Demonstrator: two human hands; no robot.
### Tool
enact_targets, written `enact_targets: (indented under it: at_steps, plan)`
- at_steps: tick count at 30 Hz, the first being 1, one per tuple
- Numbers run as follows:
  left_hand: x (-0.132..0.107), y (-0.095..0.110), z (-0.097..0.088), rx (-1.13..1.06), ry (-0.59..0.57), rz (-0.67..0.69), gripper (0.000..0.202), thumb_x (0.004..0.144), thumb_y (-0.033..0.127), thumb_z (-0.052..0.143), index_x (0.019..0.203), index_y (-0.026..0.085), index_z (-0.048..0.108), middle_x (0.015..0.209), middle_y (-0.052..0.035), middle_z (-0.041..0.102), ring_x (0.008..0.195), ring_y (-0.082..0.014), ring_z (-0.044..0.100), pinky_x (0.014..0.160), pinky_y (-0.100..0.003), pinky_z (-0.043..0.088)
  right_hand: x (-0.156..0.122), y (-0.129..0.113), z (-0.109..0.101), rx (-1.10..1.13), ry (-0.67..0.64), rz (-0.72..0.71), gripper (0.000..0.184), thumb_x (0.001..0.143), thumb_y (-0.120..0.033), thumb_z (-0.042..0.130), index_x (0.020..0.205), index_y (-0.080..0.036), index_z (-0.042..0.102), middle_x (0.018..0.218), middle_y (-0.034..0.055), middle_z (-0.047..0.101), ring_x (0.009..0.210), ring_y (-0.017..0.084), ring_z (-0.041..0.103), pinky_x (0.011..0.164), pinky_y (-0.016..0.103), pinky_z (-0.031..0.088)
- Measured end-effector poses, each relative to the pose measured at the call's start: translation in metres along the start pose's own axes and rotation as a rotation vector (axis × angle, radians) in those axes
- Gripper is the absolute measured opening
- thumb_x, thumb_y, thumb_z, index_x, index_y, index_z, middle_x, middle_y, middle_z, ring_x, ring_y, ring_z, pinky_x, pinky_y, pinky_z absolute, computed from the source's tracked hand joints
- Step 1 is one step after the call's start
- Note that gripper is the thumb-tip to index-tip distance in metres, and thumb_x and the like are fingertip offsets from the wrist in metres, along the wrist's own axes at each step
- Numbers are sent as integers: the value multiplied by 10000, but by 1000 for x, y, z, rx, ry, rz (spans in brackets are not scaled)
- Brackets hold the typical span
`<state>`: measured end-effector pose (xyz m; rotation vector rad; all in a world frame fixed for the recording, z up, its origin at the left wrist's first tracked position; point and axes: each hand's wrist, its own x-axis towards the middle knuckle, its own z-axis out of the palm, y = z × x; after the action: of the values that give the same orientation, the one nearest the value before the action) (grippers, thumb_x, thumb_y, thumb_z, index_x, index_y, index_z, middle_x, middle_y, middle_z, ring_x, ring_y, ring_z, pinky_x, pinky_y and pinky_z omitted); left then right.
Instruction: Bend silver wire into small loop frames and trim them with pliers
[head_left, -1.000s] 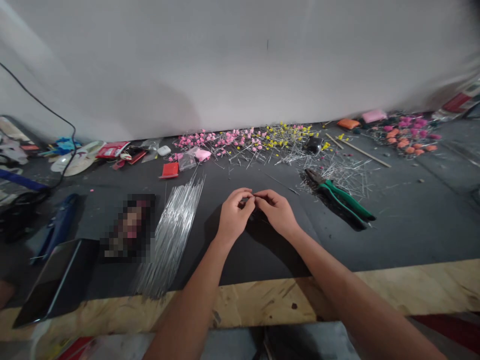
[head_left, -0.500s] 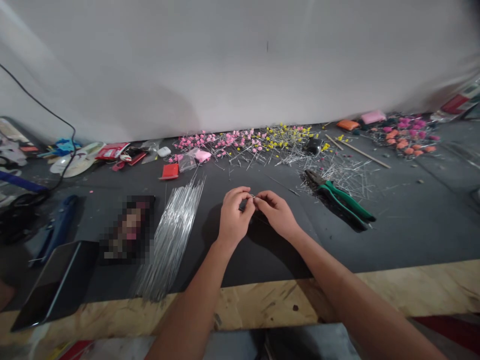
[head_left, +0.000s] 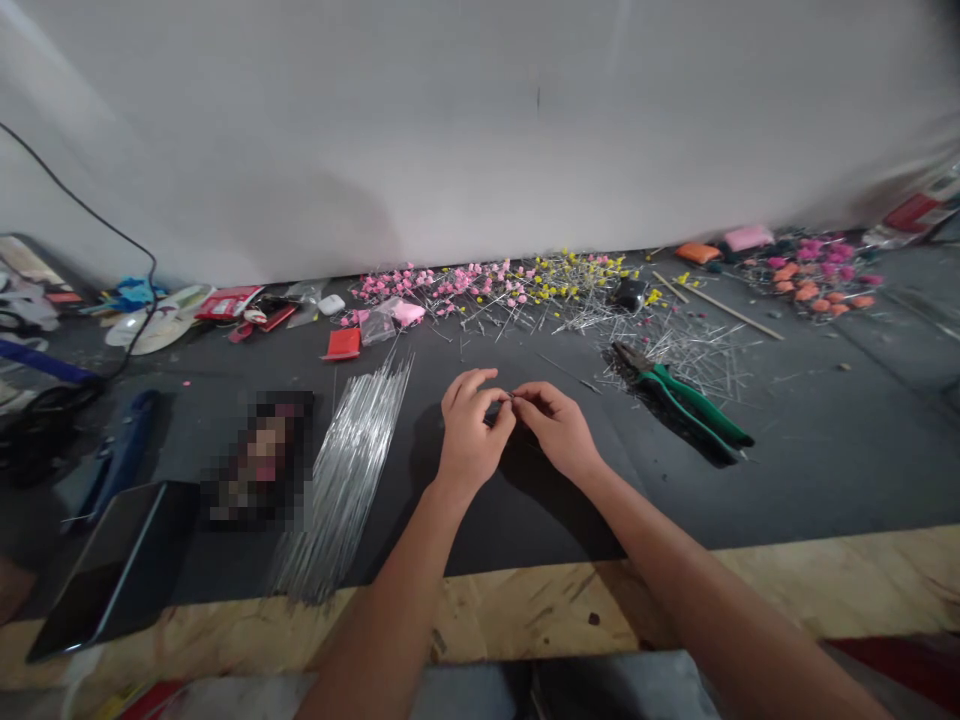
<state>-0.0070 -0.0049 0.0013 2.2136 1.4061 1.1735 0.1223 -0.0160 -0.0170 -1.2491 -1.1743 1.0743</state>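
Note:
My left hand (head_left: 471, 430) and my right hand (head_left: 556, 428) meet fingertip to fingertip above the dark table. Pinched between both sets of thumb and forefinger is a tiny piece of thin wire (head_left: 512, 397), mostly covered by the fingers. The other fingers of the left hand are raised and loosely bent. To the left lies a bundle of straight silver wires (head_left: 349, 460). Pliers with green handles (head_left: 686, 402) rest to the right, beside a loose pile of short wires (head_left: 697, 350).
Along the wall lie wire stems with pink tips (head_left: 450, 285) and yellow tips (head_left: 574, 275). Orange and magenta tipped stems (head_left: 817, 280) are at far right. On the left are a phone (head_left: 112, 575), a blue-handled tool (head_left: 120, 455), a red packet (head_left: 343, 344) and a black cable (head_left: 82, 213).
The upper fingers of my left hand have lifted and spread a little. Both hands stay together, pinching at nearly the same spot. The view has shifted slightly.

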Motion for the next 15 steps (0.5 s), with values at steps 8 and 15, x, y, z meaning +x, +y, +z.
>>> enact_targets:
  at_steps: [8,15]
  plan:
    - [-2,1,0,109,-55,-30,138,834,200,466,870,225,597,1220,-38,506,1190,-207,371,1006,-410,267,2,-2,-2,76,-39,95,189,735,-358,581,836,-205,628,724,7,631,661,140,579,633,266,461]
    - [-4,6,-4,169,-98,-102,171,847,261,457,884,244,623,905,-38,605,913,-203,514,832,-384,368,3,0,-4,85,-45,118,184,725,-347,600,832,-203,640,702,2,625,628,130,563,618,267,452]
